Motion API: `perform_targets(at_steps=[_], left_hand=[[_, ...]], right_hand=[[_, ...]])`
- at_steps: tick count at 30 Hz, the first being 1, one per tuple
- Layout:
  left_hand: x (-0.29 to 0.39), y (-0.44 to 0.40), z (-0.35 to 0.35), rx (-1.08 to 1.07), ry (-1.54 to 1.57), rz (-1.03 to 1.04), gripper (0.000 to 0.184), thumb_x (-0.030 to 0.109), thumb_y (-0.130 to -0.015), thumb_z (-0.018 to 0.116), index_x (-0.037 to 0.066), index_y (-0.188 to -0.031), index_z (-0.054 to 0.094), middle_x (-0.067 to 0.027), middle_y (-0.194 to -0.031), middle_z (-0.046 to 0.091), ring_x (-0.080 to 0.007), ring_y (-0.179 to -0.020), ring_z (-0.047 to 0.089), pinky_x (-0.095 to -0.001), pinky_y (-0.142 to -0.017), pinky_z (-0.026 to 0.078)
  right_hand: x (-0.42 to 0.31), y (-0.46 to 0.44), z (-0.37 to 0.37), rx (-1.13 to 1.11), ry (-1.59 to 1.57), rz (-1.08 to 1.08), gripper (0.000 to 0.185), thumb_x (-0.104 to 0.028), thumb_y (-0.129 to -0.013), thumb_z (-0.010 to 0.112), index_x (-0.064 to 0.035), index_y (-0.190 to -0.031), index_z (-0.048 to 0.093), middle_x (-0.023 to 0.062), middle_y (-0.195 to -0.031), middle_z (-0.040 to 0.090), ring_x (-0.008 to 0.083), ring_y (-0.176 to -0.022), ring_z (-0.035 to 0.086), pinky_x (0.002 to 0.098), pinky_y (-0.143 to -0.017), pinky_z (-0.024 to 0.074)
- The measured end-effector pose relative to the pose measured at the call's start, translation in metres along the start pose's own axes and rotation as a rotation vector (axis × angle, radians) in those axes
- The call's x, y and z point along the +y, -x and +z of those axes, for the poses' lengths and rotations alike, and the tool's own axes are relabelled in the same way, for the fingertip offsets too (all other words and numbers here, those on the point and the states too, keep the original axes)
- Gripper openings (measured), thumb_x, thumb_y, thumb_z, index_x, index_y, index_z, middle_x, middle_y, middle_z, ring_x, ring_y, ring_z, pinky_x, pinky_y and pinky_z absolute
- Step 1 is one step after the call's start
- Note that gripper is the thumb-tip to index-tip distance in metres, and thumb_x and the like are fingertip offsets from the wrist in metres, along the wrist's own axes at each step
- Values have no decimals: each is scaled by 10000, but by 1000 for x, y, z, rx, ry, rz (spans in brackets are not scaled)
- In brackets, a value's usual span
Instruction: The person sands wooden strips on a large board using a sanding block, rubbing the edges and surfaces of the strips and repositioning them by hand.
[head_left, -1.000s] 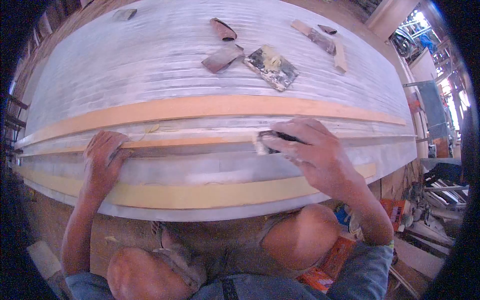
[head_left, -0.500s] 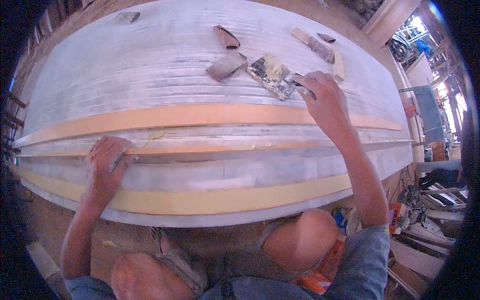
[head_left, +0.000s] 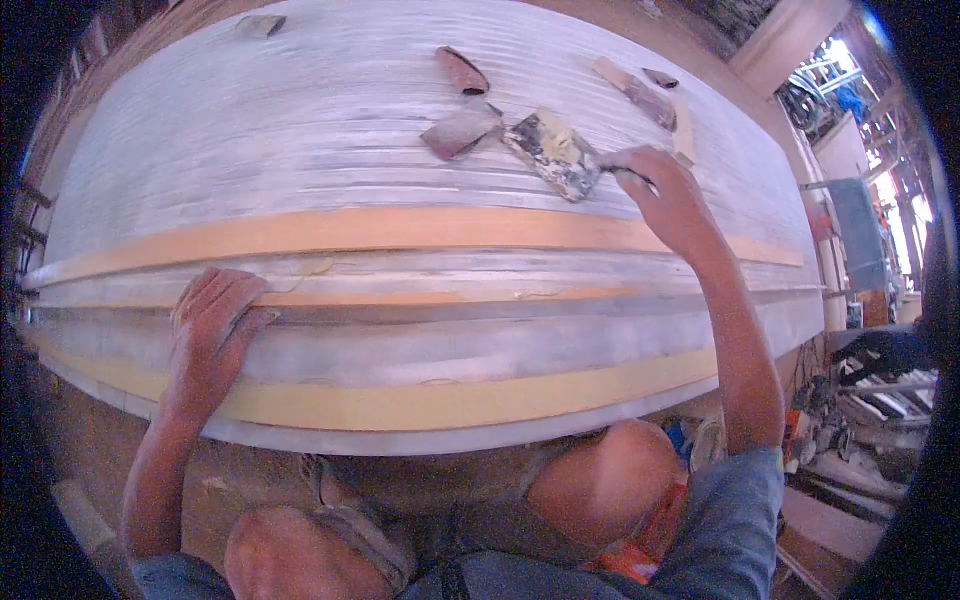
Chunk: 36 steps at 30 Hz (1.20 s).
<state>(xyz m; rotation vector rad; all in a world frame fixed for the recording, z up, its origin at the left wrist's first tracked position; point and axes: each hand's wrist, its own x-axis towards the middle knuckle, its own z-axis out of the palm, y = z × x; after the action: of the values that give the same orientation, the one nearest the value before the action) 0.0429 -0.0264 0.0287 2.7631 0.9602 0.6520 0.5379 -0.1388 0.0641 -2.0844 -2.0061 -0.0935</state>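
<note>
My left hand (head_left: 218, 308) is closed round the edge of a narrow wooden strip (head_left: 400, 298) at the left. Beyond that strip lies a wider orange-brown strip (head_left: 400, 229). My right hand (head_left: 655, 185) pinches a small dark-edged tool, mostly hidden by the fingers, at the right corner of a smeared board (head_left: 550, 150). Pale yellow paste sits on this board. Left of it lie a folded piece of sandpaper (head_left: 460, 132) and a rolled piece (head_left: 462, 72).
A pale yellow strip (head_left: 400, 407) runs along the near edge of the large whitish panel (head_left: 330, 110). Sandpaper wrapped round a wood piece (head_left: 648, 103) lies at the back right. A scrap (head_left: 262, 26) is at the back left. Clutter (head_left: 860, 460) fills the floor at right.
My right hand has moved away from the narrow strip, up to the smeared board, and has stayed near its right corner since half a second ago. My left hand keeps its hold.
</note>
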Motion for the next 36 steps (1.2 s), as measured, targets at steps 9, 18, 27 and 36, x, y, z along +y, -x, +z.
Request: perform_targets(at_steps=[9, 18, 27, 36], left_hand=[[-7, 1, 6, -60, 17, -39, 348, 26, -695, 745, 17, -1037, 680, -156, -1048, 686, -372, -1014, 629, -467, -919, 487], [-5, 0, 6, -31, 13, -28, 343, 32, -707, 754, 22, -1042, 683, -156, -1029, 693, -374, -1003, 635, -464, -920, 489], [-11, 4, 9, -40, -51, -18, 343, 34, -704, 752, 32, -1041, 692, -168, -1030, 696, -372, -1004, 644, -459, -935, 492], [-15, 5, 10, -32, -34, -51, 320, 14, -693, 750, 13, -1005, 683, -169, -1041, 696, -377, -998, 651, -456, -915, 507]], right_hand=[[-106, 66, -30, -209, -422, -222, 362, -8, -825, 677, -114, -1169, 715, 116, -1194, 659, 320, -1122, 613, 422, -968, 483], [-111, 69, -41, -184, 25, -105, 417, -29, -779, 666, -138, -1179, 715, 112, -1201, 623, 322, -1116, 575, 429, -982, 458], [-119, 70, -38, -135, 94, -328, 414, -78, -745, 645, -159, -1141, 730, 134, -1180, 603, 328, -1138, 553, 473, -1009, 427], [-78, 97, -56, -150, 166, -283, 395, -101, -752, 652, -157, -1135, 729, 119, -1161, 597, 320, -1144, 554, 476, -1022, 448]])
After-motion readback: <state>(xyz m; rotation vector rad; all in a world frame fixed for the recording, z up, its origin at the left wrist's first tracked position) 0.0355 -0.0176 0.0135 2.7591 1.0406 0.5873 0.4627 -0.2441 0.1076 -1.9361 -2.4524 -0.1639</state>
